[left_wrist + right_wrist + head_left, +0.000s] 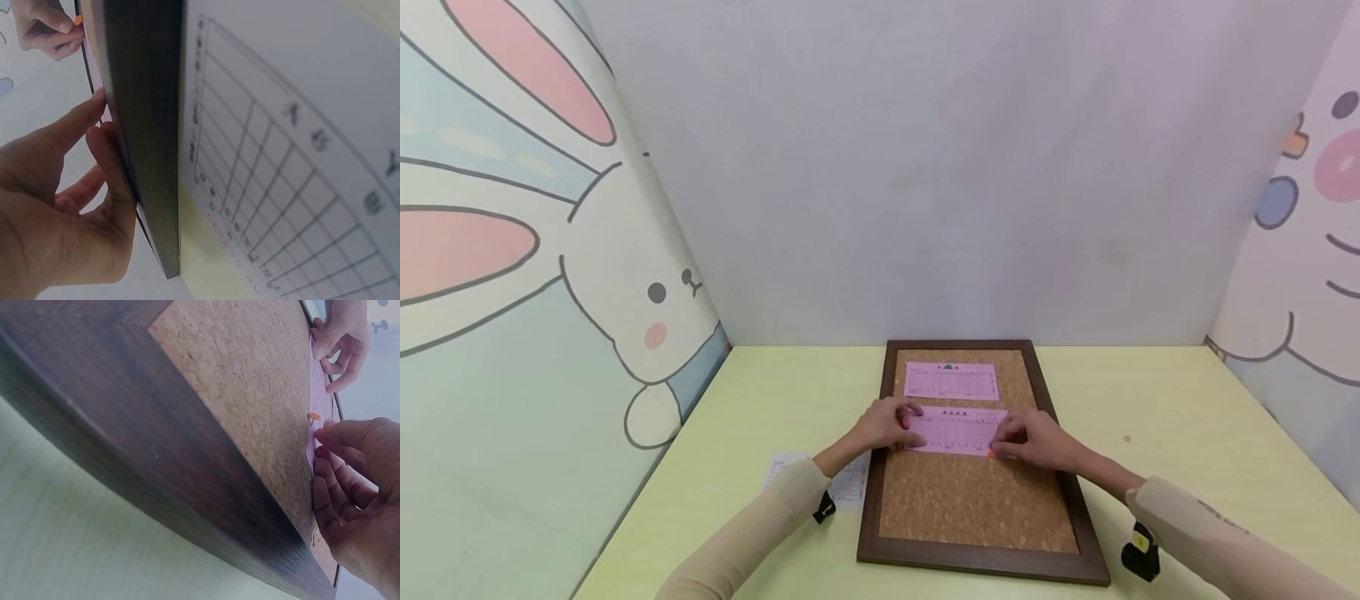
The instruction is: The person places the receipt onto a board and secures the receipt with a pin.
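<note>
Flat on a framed cork board lies a pink printed slip. My left hand touches its left end, index finger near the upper corner and thumb near the lower one. At the right end, the fingertips of my right hand rest on the slip by its lower corner. An orange-headed pushpin is at the slip's lower edge, with a bit of its metal needle showing, right beside my right thumb tip. Above lies a second pink slip, with a green pushpin at its top edge.
A white printed sheet lies on the pale yellow table left of the board, partly behind my left forearm. The board's dark wooden frame stands slightly raised above the table. Walls with cartoon pictures enclose the table.
</note>
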Motion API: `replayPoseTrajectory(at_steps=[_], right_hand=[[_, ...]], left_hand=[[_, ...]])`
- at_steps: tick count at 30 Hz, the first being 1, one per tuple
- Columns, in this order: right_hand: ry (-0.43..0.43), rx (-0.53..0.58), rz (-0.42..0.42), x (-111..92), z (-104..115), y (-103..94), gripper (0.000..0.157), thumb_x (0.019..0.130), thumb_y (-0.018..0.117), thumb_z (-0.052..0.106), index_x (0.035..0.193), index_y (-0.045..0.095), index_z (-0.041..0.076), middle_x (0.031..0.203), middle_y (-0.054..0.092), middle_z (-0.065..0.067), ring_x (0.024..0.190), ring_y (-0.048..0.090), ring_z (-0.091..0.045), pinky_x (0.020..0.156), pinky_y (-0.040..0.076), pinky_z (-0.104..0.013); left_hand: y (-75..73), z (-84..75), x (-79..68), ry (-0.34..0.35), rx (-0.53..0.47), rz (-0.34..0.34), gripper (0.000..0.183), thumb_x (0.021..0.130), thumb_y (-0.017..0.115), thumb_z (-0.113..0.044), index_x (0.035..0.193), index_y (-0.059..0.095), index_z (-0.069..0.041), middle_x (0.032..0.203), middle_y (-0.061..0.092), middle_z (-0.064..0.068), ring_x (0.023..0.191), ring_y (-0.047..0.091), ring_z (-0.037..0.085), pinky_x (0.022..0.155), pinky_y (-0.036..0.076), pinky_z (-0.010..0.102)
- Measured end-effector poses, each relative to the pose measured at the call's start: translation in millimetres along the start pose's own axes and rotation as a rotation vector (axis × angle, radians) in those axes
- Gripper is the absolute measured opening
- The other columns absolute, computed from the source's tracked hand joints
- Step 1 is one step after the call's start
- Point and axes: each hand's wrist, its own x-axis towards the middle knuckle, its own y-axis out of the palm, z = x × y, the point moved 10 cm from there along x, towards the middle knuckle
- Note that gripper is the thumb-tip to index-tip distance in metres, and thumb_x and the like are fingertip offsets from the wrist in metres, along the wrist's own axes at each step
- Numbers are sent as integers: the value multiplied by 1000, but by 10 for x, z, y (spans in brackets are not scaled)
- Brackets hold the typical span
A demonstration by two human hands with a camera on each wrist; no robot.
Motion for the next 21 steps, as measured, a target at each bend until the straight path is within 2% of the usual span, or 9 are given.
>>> replayPoseTrajectory(at_steps=[6, 11, 13, 16, 21], right_hand=[[-43, 19, -15, -33, 35, 17, 3, 87, 82, 17, 89, 81, 18, 89, 73, 5, 81, 58, -3, 67, 49, -20], [-42, 17, -23, -35, 31, 27, 5, 85, 83, 16, 86, 81, 20, 88, 71, 5, 80, 55, -3, 66, 48, -20], [-36, 5, -25, -30, 28, 27, 2, 86, 82, 19, 85, 81, 19, 88, 70, 6, 81, 55, -3, 67, 47, -20], [-35, -15, -23, -19, 38, 23, 7, 87, 82, 23, 85, 82, 16, 87, 70, 8, 83, 55, -3, 70, 46, -21], [-40, -9, -5, 25, 71, 1, 8, 88, 81, 21, 86, 82, 14, 88, 72, 6, 80, 56, -2, 67, 46, -20]], left_hand=[[10, 11, 16, 1, 1, 0, 40, 84, 85, -15, 119, 68, -4, 76, 56, -1, 54, 51, 6, 50, 40, 18], [13, 31, 27, -4, 8, 0, 40, 84, 85, -16, 119, 68, -6, 76, 55, -2, 55, 51, 7, 50, 40, 18], [10, 36, 30, -4, 8, -1, 40, 84, 85, -16, 119, 68, -5, 76, 55, -2, 55, 51, 7, 50, 40, 19], [2, 32, 27, -1, 13, -3, 40, 84, 85, -16, 118, 68, -5, 76, 55, -2, 56, 51, 7, 50, 39, 19], [-4, 15, 23, 0, 9, -1, 40, 84, 85, -16, 118, 68, -5, 76, 56, -1, 55, 51, 6, 50, 39, 18]])
